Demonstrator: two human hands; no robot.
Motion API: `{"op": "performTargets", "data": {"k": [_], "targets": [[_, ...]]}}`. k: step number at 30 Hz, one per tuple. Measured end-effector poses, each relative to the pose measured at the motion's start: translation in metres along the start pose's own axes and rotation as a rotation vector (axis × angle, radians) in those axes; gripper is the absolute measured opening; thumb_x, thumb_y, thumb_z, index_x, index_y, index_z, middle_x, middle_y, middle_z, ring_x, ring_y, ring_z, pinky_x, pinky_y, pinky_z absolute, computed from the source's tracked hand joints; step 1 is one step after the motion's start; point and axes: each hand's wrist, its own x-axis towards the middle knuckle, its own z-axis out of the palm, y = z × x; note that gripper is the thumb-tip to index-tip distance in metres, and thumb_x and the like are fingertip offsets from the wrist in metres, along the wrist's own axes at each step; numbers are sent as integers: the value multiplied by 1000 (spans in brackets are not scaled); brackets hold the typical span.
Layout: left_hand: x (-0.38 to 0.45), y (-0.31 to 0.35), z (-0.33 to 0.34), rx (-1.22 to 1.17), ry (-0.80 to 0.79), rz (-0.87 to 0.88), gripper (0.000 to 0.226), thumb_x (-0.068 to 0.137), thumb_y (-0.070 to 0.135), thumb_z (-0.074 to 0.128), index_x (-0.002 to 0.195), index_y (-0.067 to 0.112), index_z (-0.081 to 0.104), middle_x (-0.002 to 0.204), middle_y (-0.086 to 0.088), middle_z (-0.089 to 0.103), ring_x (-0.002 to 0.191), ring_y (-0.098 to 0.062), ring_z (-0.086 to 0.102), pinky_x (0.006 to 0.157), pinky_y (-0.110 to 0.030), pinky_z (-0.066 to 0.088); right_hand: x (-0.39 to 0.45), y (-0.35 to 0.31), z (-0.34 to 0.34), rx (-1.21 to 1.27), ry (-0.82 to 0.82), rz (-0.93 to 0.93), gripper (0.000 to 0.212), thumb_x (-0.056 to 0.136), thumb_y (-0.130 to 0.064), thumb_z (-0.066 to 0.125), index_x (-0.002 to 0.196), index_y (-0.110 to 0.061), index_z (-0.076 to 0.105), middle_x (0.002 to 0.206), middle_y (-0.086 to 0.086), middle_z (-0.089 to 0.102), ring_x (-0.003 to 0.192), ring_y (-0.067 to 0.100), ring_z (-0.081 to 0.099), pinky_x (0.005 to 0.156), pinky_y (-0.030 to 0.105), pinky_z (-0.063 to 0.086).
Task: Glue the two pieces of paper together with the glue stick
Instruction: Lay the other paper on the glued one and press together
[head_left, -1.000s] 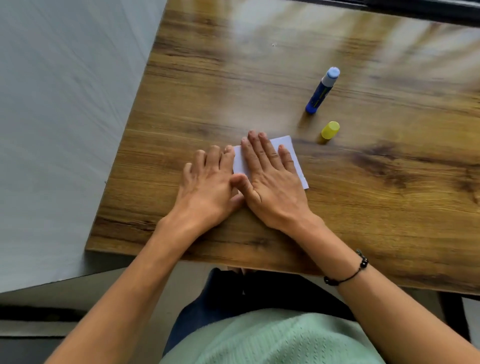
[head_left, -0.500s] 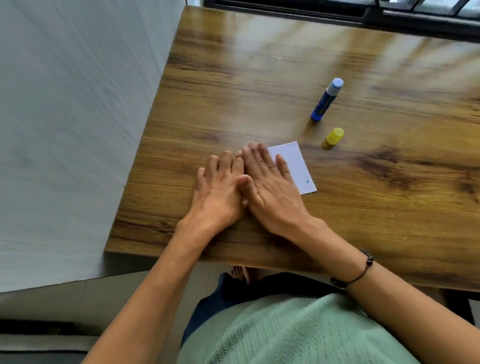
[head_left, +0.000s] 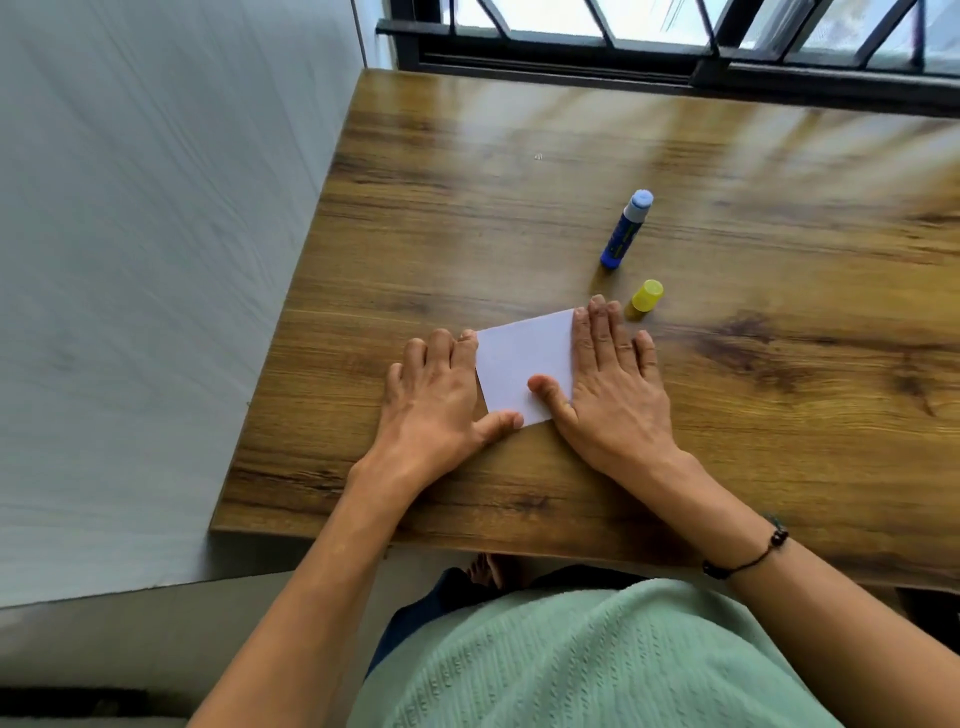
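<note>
Where hands (head_left: 613, 384) press, paper (head_left: 524, 364) edges hide.

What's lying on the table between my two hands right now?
In the head view, the white paper lies flat between the left hand and the right hand, both flat on its side edges, thumbs resting on it.

Wood-grain table (head_left: 519, 208) pushed up against a plain pale wall (head_left: 156, 260) on the left, black-framed window (head_left: 675, 57) with bars along the far edge, daylight streaking across the glossy top, grey floor (head_left: 104, 649) below.
</note>
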Motion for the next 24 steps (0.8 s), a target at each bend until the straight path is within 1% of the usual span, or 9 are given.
{"op": "performTargets", "data": {"k": [2, 5, 7, 10, 14, 17, 21, 23, 24], "targets": [[0, 1, -2, 12, 2, 6, 89, 73, 61, 53, 140, 16, 16, 135, -8, 29, 120, -28, 27, 97, -42, 29, -5, -11, -1, 50, 34, -107, 75, 90, -59, 11, 142, -12, -14, 154, 4, -17, 138, 13, -22, 111, 32, -17], [0, 1, -4, 18, -3, 29, 75, 79, 38, 56, 139, 15, 18, 132, -10, 30, 118, -29, 28, 96, -41, 29, -11, -35, -3, 154, -10, -358, 74, 84, -57, 0, 145, -16, -5, 154, -2, -10, 138, 7, -17, 111, 26, -17], [0, -1, -5, 20, -9, 34, 71, 78, 31, 56, 138, 16, 20, 131, -10, 30, 117, -29, 28, 96, -41, 29, -7, -40, -3, 158, -54, -408, 74, 83, -59, -2, 146, -20, -6, 157, -4, -6, 138, 3, -17, 112, 30, -14], [0, -2, -3, 25, -3, 33, 79, 79, 46, 54, 141, 16, 16, 133, -9, 29, 118, -28, 28, 96, -41, 29, 5, -27, -1, 47, -44, -367, 67, 86, -62, 2, 141, -26, -15, 156, -8, -11, 140, 7, -18, 115, 40, -12], [-1, -4, 1, 16, 10, 23, 84, 76, 60, 49, 141, 18, 17, 130, -5, 31, 115, -25, 28, 94, -39, 29, 11, -7, 4, -9, 23, -207, 71, 85, -60, 1, 144, -22, -11, 157, -6, -7, 140, 7, -15, 112, 37, -13], [-2, -3, 5, -15, 75, -15, 60, 88, 39, 45, 139, 17, 23, 130, -8, 35, 115, -27, 30, 92, -40, 30, 8, 2, 7, 3, 35, -125, 72, 85, -59, 2, 145, -20, -9, 157, -4, -7, 137, 5, -17, 113, 38, -12], [-11, 15, 8, -68, 338, -124, 46, 84, 8, 41, 130, 6, 40, 120, -18, 48, 106, -34, 41, 86, -42, 37, 9, 2, 7, 18, 35, -122, 74, 85, -59, 3, 146, -19, -8, 157, -2, -8, 142, 9, -13, 114, 40, -10], [-15, 28, 14, -84, 404, 17, 52, 78, 3, 36, 130, 1, 41, 125, -23, 50, 116, -39, 45, 98, -45, 37, 9, 3, 7, 22, 30, -127, 71, 88, -55, 8, 146, -18, -7, 158, -1, -8, 142, 10, -12, 114, 39, -10], [-17, 34, 18, -78, 369, 108, 55, 78, 2, 37, 133, 0, 38, 133, -24, 47, 126, -38, 41, 107, -44, 30, 9, 4, 6, 21, 28, -132, 69, 90, -52, 12, 146, -17, -7, 158, 1, -8, 143, 10, -12, 114, 39, -10]]}}
